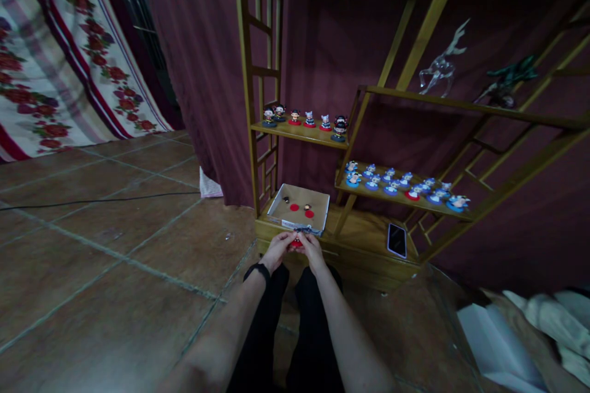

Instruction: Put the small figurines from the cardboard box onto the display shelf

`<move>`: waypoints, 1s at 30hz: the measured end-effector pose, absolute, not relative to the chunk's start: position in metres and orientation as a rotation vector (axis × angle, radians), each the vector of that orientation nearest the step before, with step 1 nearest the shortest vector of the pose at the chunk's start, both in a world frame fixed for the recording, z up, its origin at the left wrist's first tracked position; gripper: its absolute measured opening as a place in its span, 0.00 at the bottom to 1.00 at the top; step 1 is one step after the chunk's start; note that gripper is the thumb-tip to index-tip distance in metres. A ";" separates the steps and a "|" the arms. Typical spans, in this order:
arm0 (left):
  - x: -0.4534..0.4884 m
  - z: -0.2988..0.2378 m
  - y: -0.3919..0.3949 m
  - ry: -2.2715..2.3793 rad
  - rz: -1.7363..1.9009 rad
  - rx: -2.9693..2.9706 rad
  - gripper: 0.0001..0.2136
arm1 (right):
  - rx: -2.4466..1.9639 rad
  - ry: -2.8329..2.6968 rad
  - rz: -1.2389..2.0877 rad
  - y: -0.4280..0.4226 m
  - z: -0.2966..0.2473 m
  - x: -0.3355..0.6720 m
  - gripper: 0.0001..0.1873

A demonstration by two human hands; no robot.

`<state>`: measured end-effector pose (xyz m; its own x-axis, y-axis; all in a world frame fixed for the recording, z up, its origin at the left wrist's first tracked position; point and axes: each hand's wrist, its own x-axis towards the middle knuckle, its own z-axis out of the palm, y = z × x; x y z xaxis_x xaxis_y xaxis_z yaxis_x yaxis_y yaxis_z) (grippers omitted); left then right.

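A shallow white box (pixel 279 212) stands just beyond the hands, with 2 red discs (pixel 309 214) and 2 small dark pieces (pixel 307 207) lying inside. The left hand (pixel 279 250) and right hand (pixel 310 249) grasp a red-based figurine (pixel 296 243) between their fingertips, in front of the box's near wall; the fingers hide much of it. On the small shelf (pixel 302 135) above sit 7 figurines (pixel 310 118), some on red bases, others on dark ones. A lower shelf (pixel 391 199) to the right carries 2 rows of blue-and-white figurines (pixel 391 187), with 1 red base among the blue. A clear sculpture (pixel 441 70) and a dark green ornament (pixel 509 81) stand higher up.

The box and a phone (pixel 397 241) rest on the wooden surface (pixel 364 230) at the unit's foot. Behind hangs a maroon curtain (pixel 193 73); at far left, a floral cloth (pixel 69 73) hangs above brown floor tiles (pixel 138 282), where a black cable (pixel 120 199) runs.

Markings on the box's near side are too small to read.
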<state>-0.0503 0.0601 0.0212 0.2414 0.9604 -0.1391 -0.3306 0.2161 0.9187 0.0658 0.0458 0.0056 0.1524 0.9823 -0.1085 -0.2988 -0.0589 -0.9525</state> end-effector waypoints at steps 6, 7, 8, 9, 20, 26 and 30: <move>-0.051 0.021 0.060 0.842 1.078 0.850 0.13 | -1.116 -0.803 1.292 0.047 0.004 0.067 0.21; -0.052 0.021 0.060 0.837 1.081 0.841 0.13 | -1.106 -0.800 1.302 0.047 0.003 0.067 0.20; -0.052 0.021 0.060 0.832 1.080 0.835 0.13 | -1.094 -0.797 1.312 0.046 0.003 0.067 0.20; -0.052 0.022 0.060 0.830 1.076 0.831 0.13 | -1.082 -0.795 1.322 0.046 0.004 0.067 0.20; -0.052 0.031 0.055 0.872 1.069 0.839 0.15 | -1.103 -0.778 1.330 0.043 0.011 0.067 0.23; -0.051 0.034 0.053 0.865 1.056 0.883 0.14 | -1.120 -0.805 1.299 0.043 0.011 0.068 0.21; -0.052 0.033 0.053 0.865 1.049 0.889 0.14 | -1.104 -0.808 1.305 0.043 0.009 0.068 0.20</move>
<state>-0.0516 0.0535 0.0334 0.2620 0.9518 -0.1595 -0.3379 0.2452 0.9087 0.0680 0.0433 0.0092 0.1337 0.9832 -0.1241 -0.3272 -0.0744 -0.9420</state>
